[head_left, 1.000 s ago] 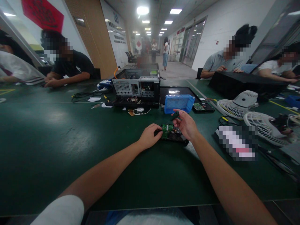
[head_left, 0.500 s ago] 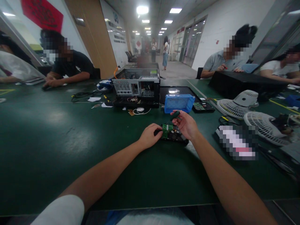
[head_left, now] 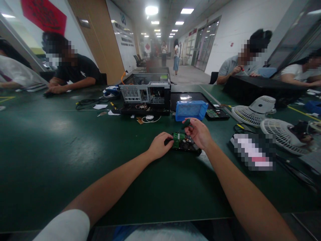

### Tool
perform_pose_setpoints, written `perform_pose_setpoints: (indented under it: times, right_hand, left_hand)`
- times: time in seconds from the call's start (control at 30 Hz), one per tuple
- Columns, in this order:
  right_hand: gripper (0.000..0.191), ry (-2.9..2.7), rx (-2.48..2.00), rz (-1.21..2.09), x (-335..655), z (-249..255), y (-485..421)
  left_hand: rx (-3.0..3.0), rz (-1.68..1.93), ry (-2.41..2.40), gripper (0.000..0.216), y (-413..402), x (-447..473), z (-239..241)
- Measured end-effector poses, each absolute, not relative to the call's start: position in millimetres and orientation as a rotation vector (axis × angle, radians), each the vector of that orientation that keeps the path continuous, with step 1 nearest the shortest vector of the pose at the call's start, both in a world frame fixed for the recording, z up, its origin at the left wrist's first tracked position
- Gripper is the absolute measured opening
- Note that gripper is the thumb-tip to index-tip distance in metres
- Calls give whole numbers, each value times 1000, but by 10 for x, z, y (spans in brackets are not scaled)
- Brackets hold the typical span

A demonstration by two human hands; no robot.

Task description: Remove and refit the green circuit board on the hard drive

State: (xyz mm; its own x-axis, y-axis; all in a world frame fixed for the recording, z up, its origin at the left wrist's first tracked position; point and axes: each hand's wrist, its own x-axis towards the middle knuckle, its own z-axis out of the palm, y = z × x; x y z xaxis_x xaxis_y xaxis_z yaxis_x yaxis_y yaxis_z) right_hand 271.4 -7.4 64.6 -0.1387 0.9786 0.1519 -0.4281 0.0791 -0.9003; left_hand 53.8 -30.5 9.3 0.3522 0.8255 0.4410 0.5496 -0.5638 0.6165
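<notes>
A black device housing with a green circuit board (head_left: 179, 136) in it lies on the table in front of me. My left hand (head_left: 162, 145) is closed on its left end, thumb and fingers pinching the edge. Above its right part is my right hand (head_left: 199, 134), fingers curled round the thick dark green handle of a screwdriver (head_left: 186, 124). The shaft is hard to make out against the dark parts beneath. Loose-looking small parts and wires show inside the housing, partly covered by my right hand.
Behind the device stand a blue plastic tray (head_left: 191, 111) and an opened computer case (head_left: 145, 92). Another circuit-board unit (head_left: 217, 114) lies right of the tray. White fan parts (head_left: 253, 110) and a blurred-out box (head_left: 252, 152) lie on the right. Co-workers sit across the table.
Both my hands stay in nearly the same place on and over the device. The view has shifted very slightly. Across the table, the right co-worker's hand is a little higher.
</notes>
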Motion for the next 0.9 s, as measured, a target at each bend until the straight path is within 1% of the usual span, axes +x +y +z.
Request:
perform_pose_setpoints:
  times: [0.17, 0.43, 0.53, 0.8, 0.9]
  right_hand:
    - [33, -1098, -766, 1379, 2727, 636, -63]
    - [22, -1139, -761, 1341, 2729, 618, -69]
    - [21, -1109, -740, 1371, 2712, 608, -77]
    - [26, -1026, -687, 1432, 2706, 598, -80]
    - [35, -1051, -701, 1428, 2711, 604, -85]
  left_hand:
    - [2255, 1062, 1203, 15, -303, 535, 97]
    - [2257, 1083, 1205, 14, -280, 542, 55]
    - [2258, 1083, 1197, 14, -279, 548, 51]
    - [2241, 1072, 1215, 15, -296, 551, 55]
    - [2233, 1081, 1199, 16, -290, 554, 37]
